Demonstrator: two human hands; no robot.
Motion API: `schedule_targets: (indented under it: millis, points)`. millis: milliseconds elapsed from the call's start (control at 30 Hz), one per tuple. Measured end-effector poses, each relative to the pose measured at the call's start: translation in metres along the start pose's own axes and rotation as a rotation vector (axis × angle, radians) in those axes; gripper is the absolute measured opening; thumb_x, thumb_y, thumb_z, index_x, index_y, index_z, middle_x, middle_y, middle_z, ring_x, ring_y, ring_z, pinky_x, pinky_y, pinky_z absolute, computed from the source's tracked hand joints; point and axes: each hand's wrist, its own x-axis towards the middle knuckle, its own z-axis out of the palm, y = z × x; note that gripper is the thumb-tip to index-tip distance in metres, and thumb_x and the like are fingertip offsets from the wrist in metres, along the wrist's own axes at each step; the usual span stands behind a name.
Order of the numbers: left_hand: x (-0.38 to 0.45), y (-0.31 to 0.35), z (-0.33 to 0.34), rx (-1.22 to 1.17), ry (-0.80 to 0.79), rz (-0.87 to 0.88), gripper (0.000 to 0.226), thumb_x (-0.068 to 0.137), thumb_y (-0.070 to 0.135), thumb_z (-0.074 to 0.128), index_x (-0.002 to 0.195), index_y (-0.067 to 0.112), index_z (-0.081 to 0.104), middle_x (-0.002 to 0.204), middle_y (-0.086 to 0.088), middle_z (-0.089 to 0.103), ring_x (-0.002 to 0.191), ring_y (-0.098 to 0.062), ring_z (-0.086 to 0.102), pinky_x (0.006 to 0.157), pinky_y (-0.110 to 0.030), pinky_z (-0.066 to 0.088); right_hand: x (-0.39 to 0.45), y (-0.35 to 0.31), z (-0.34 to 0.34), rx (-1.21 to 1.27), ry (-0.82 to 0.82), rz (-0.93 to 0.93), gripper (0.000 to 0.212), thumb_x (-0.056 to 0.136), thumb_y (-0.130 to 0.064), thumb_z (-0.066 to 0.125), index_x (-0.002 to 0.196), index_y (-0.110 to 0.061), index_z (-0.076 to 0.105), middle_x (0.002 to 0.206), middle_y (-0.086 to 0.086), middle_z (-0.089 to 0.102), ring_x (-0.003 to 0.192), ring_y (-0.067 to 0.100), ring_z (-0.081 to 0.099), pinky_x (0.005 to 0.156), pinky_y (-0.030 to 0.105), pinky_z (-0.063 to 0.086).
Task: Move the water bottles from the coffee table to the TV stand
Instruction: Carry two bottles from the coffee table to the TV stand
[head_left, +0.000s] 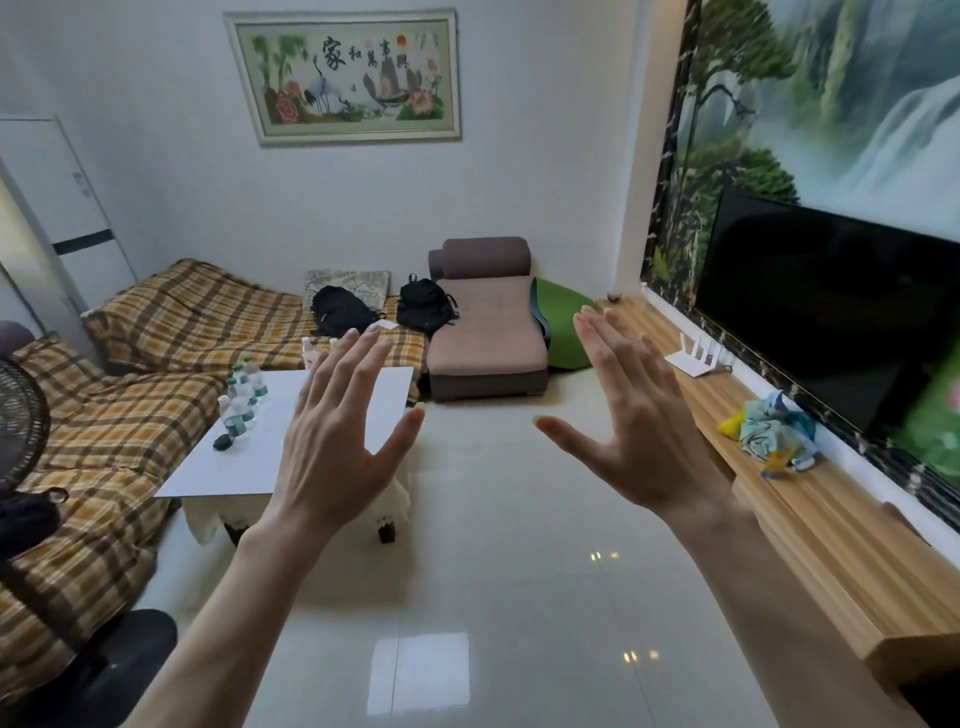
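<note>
Over on the left, a plaid-covered sofa (130, 395) wraps the corner, and right in front of it sits the coffee table (270, 457) with its white top. There they are: the water bottles (241, 397), a tight little cluster standing upright along the table's far-left edge, caps up, with a small dark object (224, 442) just beside them, and what may be more bottles (318, 349) peeking out at the table's far edge behind the fingers. Now the left hand (337, 441) is raised in mid-air, fingers straight and spread apart, holding nothing at all; it hovers over the table's right half, so the bottles lie off to its left and beyond. That makes it clearly the nearer hand for a first grab, and with the bottles' long axes vertical, a side-on wrap looks like the way in. Across to the right hand (631, 415), also lifted, fingers splayed, empty, well apart from the bottles and closer to the wooden TV stand (810, 514) running along the right wall. On that stand: a white router (696, 356), a crumpled cloth bundle (774, 439), the dark television (841, 306) behind. No bottle there yet; nothing has been carried over.
</note>
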Motion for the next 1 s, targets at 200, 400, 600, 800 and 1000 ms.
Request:
schedule_targets:
  millis: [200, 400, 600, 800, 1000]
  points:
    - [0.042, -0.036, 0.065, 0.019, -0.016, -0.037, 0.072, 0.101, 0.055, 0.049, 0.158, 0.014, 0.037, 0.169, -0.003, 0.035, 0.16, -0.017, 0.023, 0.127, -0.051, 0.03, 0.055, 0.053, 0.051, 0.036, 0.004, -0.003, 0.096, 0.093, -0.076, 0.041, 0.162, -0.012, 0.022, 0.169, 0.0, 0.023, 0.159, 0.012, 0.009, 0.13, 0.036, 0.007]
    - [0.091, -0.079, 0.134, 0.019, -0.004, -0.044, 0.072, 0.102, 0.055, 0.048, 0.158, 0.012, 0.038, 0.168, -0.005, 0.035, 0.161, -0.016, 0.021, 0.131, -0.043, 0.023, 0.11, 0.101, 0.115, 0.036, 0.002, -0.014, 0.095, 0.093, -0.076, 0.042, 0.162, -0.013, 0.022, 0.169, -0.001, 0.024, 0.159, 0.012, 0.01, 0.13, 0.04, 0.01]
    - [0.158, -0.134, 0.208, 0.005, 0.029, -0.032, 0.07, 0.102, 0.053, 0.05, 0.157, 0.01, 0.04, 0.167, -0.005, 0.037, 0.16, -0.018, 0.024, 0.132, -0.037, 0.017, 0.186, 0.149, 0.188, 0.017, 0.005, -0.034, 0.093, 0.094, -0.075, 0.045, 0.161, -0.015, 0.023, 0.169, -0.003, 0.024, 0.159, 0.011, 0.01, 0.13, 0.04, 0.012]
    - [0.235, -0.201, 0.279, -0.011, 0.043, -0.056, 0.07, 0.101, 0.053, 0.052, 0.158, 0.013, 0.039, 0.167, -0.003, 0.037, 0.16, -0.017, 0.024, 0.128, -0.048, 0.027, 0.272, 0.2, 0.256, 0.011, 0.009, -0.032, 0.093, 0.093, -0.073, 0.048, 0.161, -0.015, 0.025, 0.168, -0.002, 0.026, 0.158, 0.012, 0.014, 0.128, 0.044, 0.017]
    - [0.292, -0.259, 0.344, -0.019, 0.007, -0.057, 0.071, 0.101, 0.054, 0.051, 0.158, 0.015, 0.039, 0.168, -0.001, 0.036, 0.16, -0.014, 0.021, 0.13, -0.045, 0.023, 0.336, 0.243, 0.319, 0.0, -0.014, 0.005, 0.093, 0.093, -0.073, 0.047, 0.161, -0.015, 0.025, 0.169, -0.002, 0.025, 0.158, 0.013, 0.014, 0.128, 0.045, 0.017]
